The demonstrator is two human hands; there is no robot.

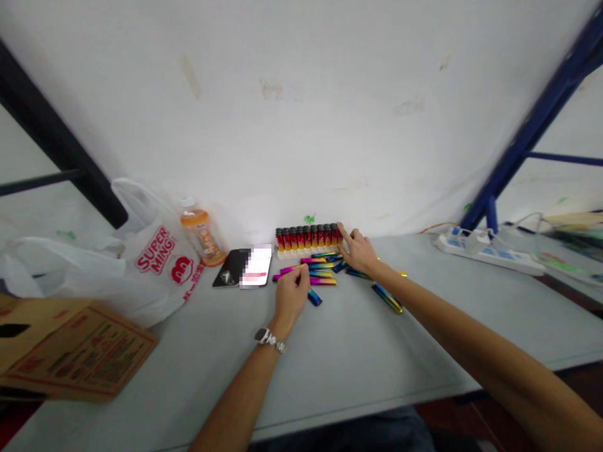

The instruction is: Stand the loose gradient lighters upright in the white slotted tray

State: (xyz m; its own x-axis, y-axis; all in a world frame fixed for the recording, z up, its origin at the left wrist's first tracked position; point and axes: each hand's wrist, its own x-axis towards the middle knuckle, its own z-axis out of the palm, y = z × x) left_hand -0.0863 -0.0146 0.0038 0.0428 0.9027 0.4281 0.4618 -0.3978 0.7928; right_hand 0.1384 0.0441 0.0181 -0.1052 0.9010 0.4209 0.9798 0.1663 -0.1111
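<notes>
A row of red-and-yellow tubes with black tops, which look like lighters (308, 238), stands upright in a pale tray (288, 254) against the wall. My right hand (360, 251) is at the row's right end, its index finger stretched to the last tops and its thumb lower down. My left hand (292, 292) is closed, thumb and fingers pinched together over the loose pieces; what they hold, if anything, is hidden. Several shiny multicoloured slim cases (323, 274) lie jumbled between my hands. A dark blue one (315, 297) lies by my left hand, and a blue-yellow one (387, 299) under my right forearm.
Left of the row lie a dark tablet or phone with a lit screen (230, 269), an orange drink bottle (203, 232), a white plastic bag (155, 263) and a cardboard box (80, 348). On the right, a white power strip (487, 251) with cables rests near a blue metal post (532, 100).
</notes>
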